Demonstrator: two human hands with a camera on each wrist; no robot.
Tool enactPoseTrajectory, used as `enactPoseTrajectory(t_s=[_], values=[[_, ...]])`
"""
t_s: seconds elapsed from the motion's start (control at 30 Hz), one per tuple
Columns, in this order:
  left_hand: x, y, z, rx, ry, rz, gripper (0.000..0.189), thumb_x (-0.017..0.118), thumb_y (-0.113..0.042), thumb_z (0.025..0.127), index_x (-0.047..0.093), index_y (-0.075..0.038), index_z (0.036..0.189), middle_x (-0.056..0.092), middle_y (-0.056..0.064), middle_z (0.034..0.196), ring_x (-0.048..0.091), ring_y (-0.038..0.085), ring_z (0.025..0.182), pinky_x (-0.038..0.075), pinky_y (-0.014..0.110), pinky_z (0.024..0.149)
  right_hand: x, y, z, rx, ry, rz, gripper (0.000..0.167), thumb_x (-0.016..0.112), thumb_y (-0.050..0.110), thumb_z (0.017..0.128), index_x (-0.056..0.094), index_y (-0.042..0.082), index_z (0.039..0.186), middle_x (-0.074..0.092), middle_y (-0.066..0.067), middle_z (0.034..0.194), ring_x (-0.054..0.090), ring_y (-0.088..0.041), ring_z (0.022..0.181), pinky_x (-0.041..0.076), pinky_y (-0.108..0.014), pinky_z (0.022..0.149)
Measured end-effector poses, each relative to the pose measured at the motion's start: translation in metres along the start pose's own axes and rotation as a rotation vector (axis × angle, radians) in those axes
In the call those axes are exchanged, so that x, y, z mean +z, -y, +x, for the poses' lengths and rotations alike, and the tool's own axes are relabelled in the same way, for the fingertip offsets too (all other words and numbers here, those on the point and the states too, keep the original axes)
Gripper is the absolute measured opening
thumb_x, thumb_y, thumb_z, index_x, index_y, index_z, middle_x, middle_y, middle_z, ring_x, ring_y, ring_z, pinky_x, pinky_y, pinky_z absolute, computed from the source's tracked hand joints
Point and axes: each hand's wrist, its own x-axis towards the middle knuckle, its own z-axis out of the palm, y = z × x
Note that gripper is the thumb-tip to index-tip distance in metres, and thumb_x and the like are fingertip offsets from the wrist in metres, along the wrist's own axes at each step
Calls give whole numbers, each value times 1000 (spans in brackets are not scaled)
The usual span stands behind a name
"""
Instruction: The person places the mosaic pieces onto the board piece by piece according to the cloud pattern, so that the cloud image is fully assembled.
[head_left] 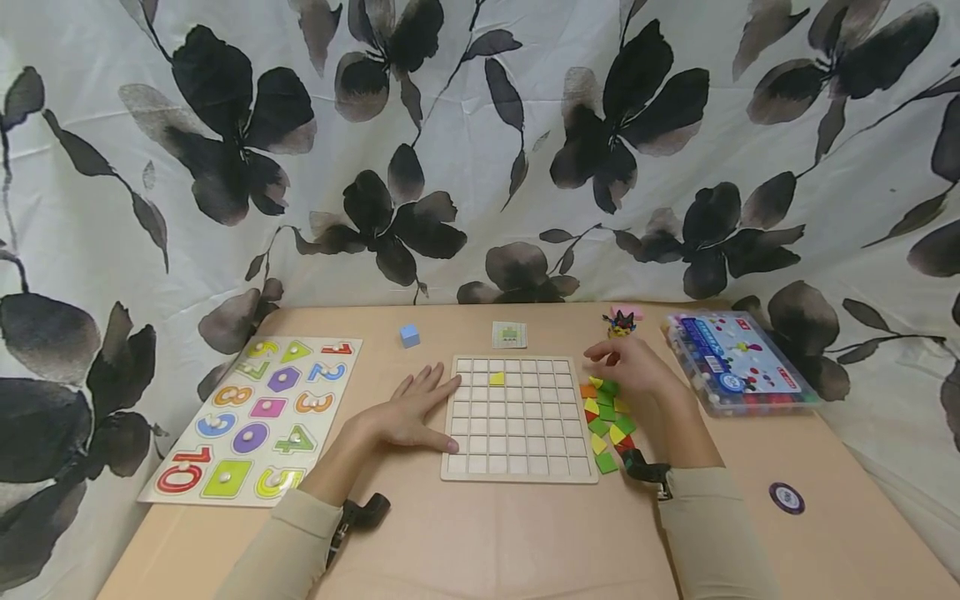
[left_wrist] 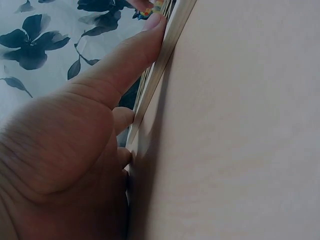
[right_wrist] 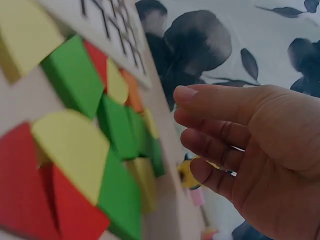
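Note:
My left hand [head_left: 408,410] rests at the left edge of a pale wooden grid board [head_left: 519,478], fingers spread, with the thumb on the rim; in the left wrist view the thumb [left_wrist: 132,55] lies along the board's side. A single yellow square tile [head_left: 497,379] sits in an upper cell of the grid. My right hand [head_left: 633,367] hovers over the far end of a pile of small coloured tiles [head_left: 604,424] beside the board. In the right wrist view its fingers are loosely bent, thumb near the index finger, and no tile shows between them. Green, yellow, red and orange tiles [right_wrist: 75,75] lie close by.
To the left lies a number and shape puzzle board [head_left: 262,417]. Along the back stand a blue cube [head_left: 408,335], a small pattern card [head_left: 510,335] and a small figure [head_left: 621,323]. A clear plastic box [head_left: 738,362] and a round dark disc [head_left: 787,498] are on the right.

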Motion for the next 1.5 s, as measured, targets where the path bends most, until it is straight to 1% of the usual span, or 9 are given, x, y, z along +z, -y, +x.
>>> enactPoseTrajectory(t_s=[0.17,0.4,0.53,0.7,0.87,1.0,1.2,1.33,1.5], values=[[-2,-3,-2,0,2,3,117,79,-66,80,17,-20,169,-5,18,175,-10,37,163,-5,59,130,5,-9,0,16,56,45,28,73,7,95,76,5,123,71,-11,108,54,-25,91,48,-31,75],[-3,-2,-1,7,7,5,118,78,-68,80,17,-20,169,-6,18,175,-10,37,163,-6,58,130,12,-7,3,-71,131,49,16,78,6,91,82,5,106,71,-13,110,57,-29,98,48,-30,80],[-1,2,0,33,-11,-33,121,78,-72,77,17,-19,169,-5,20,175,-11,39,162,-7,60,129,13,-7,4,-77,140,29,12,78,6,90,82,6,101,70,-12,108,58,-28,98,49,-32,83],[4,9,2,57,-38,-54,123,76,-78,75,18,-23,168,-4,19,175,-11,39,162,-9,62,128,12,-4,5,-70,155,38,8,78,4,90,79,9,96,68,-9,97,55,-24,90,46,-31,76],[1,5,1,38,-30,-30,121,77,-74,76,18,-21,168,-4,19,175,-10,39,162,-7,60,129,11,0,6,-77,178,106,5,75,1,92,73,5,94,67,-7,87,56,-22,83,49,-28,71],[-3,-2,-2,23,-10,-20,121,78,-71,78,18,-18,168,-4,21,175,-9,40,162,-5,60,129,9,4,5,-50,116,175,6,69,1,96,73,2,101,66,-11,90,57,-24,85,51,-28,73],[-3,-4,-2,4,3,8,118,78,-68,79,17,-20,169,-4,18,175,-10,37,163,-6,58,130,13,18,7,-15,-28,349,22,65,2,100,72,-5,120,72,-19,108,67,-31,91,61,-28,79],[-3,-4,-1,5,11,13,119,79,-67,80,17,-19,169,-5,19,175,-9,38,162,-5,59,130,24,32,13,-46,-99,434,25,67,2,100,70,-8,122,74,-23,106,73,-34,85,64,-29,75],[-4,-4,-1,10,7,19,118,78,-67,80,17,-18,168,-5,20,175,-8,39,162,-4,59,130,46,51,21,-54,-162,471,25,65,2,100,71,-7,123,73,-24,104,75,-30,83,65,-33,75]])
